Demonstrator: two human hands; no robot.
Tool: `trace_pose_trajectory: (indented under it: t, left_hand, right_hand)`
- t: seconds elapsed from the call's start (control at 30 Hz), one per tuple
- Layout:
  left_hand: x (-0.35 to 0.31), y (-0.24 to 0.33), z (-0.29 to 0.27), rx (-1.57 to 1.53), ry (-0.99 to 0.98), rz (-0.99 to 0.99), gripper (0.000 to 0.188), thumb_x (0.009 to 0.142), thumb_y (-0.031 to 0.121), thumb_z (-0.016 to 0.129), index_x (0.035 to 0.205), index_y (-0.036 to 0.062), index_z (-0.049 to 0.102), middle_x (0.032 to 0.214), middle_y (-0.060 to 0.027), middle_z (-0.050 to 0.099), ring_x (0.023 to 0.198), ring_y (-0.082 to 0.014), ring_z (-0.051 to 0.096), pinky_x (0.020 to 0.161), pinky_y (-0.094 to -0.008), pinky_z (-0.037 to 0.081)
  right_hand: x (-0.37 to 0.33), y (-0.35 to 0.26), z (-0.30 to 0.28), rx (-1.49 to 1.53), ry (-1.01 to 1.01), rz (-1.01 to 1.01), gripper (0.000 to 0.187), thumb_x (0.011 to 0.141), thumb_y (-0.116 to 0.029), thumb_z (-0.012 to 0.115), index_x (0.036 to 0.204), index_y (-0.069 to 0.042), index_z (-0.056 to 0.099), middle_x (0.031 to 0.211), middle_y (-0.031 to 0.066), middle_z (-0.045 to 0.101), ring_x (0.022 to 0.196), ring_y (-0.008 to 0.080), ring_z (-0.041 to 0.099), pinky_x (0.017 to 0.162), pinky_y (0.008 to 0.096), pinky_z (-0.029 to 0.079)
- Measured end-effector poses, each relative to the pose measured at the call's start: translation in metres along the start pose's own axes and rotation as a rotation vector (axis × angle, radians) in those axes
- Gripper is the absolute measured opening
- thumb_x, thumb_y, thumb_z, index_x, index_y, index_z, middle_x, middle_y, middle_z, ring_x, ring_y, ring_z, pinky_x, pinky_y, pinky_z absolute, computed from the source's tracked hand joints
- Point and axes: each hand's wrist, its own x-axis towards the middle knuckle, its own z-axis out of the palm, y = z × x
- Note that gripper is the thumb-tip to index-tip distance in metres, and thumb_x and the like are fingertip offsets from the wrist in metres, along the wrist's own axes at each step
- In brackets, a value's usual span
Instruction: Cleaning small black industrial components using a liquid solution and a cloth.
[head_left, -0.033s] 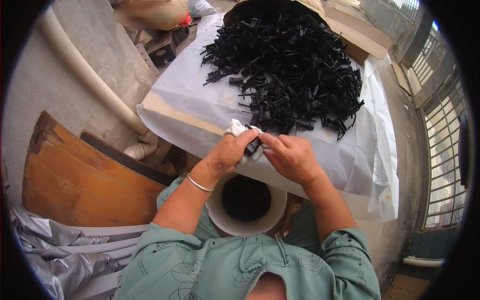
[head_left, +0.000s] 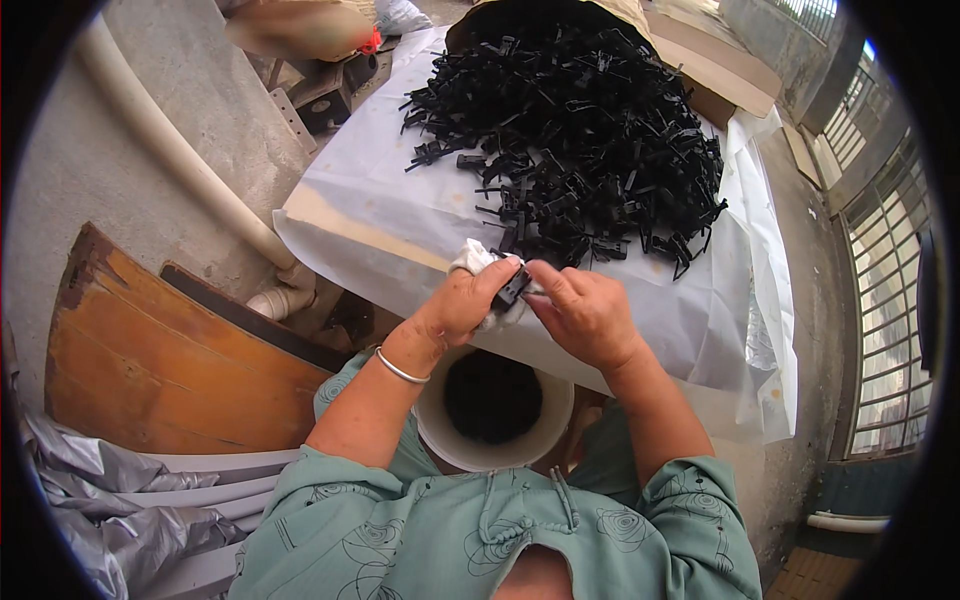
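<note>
- While the left hand [head_left: 468,300] clamped a black part [head_left: 511,287] and white cloth [head_left: 470,255] mid-view, the right hand [head_left: 585,312] bent beside it, its grip unclear.
- From twelve to one o'clock, a black pile [head_left: 580,140] crowded the hands.
- At six, a bucket [head_left: 490,456] stood between the forearms; at ten ran a pipe [head_left: 170,145].

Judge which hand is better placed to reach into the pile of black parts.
Probably the right hand: its fingers are beside the small black part, which the left hand appears to grip with the white cloth.
</note>
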Motion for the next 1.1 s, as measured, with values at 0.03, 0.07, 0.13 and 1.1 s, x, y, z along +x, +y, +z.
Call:
trace_pose_trajectory:
  t: [0.03,0.07,0.13,1.1]
  left_hand:
    - [0.003,0.002,0.0,-0.07,-0.047,-0.074,0.025,0.091,0.025,0.048,0.081,0.0062,0.06,0.067,-0.0004,0.057,0.055,-0.0067,0.05,0.048,-0.0216,0.038]
    - [0.004,0.004,0.0,-0.141,-0.093,-0.149,0.026,0.091,0.027,0.048,0.08,0.0066,0.06,0.064,-0.0005,0.056,0.052,-0.0072,0.049,0.045,-0.0219,0.037]
    - [0.006,0.005,-0.003,-0.056,-0.125,-0.122,0.03,0.091,0.032,0.046,0.085,0.0062,0.059,0.062,-0.0017,0.056,0.049,-0.0075,0.048,0.044,-0.0213,0.036]
    - [-0.02,0.005,0.013,-0.074,-0.122,0.098,0.026,0.087,0.012,0.06,0.109,0.0021,0.051,0.084,-0.001,0.056,0.063,-0.0043,0.05,0.051,-0.0184,0.043]
  right_hand:
    - [-0.001,-0.002,-0.001,-0.059,0.068,0.056,0.034,0.071,-0.005,0.068,0.103,-0.005,0.057,0.068,0.0074,0.057,0.052,0.0245,0.053,0.048,0.033,0.044]
    - [-0.003,0.0,0.0,-0.062,0.07,0.057,0.034,0.071,-0.005,0.068,0.103,-0.005,0.057,0.068,0.0074,0.057,0.052,0.0245,0.053,0.048,0.033,0.044]
    - [-0.007,0.004,0.005,0.0,0.074,0.147,0.022,0.072,-0.007,0.069,0.091,-0.005,0.059,0.068,0.0091,0.057,0.053,0.0261,0.054,0.048,0.0336,0.043]
    - [-0.005,-0.024,-0.008,0.351,0.178,0.357,0.021,0.073,-0.008,0.071,0.067,-0.003,0.052,0.053,0.0016,0.043,0.045,0.0093,0.038,0.041,0.0255,0.031]
